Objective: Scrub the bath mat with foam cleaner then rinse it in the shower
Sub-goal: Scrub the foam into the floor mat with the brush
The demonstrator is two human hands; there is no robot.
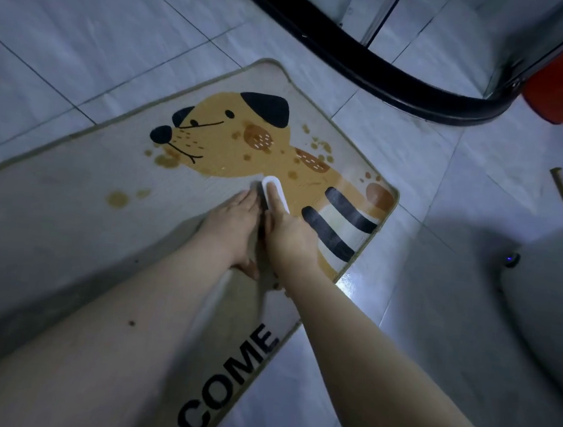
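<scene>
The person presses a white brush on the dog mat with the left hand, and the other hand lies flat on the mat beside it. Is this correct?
Not quite. The head view shows the white brush under the right hand, not the left. The left hand is the one lying flat on the dog mat beside it. The rest is correct.
</scene>
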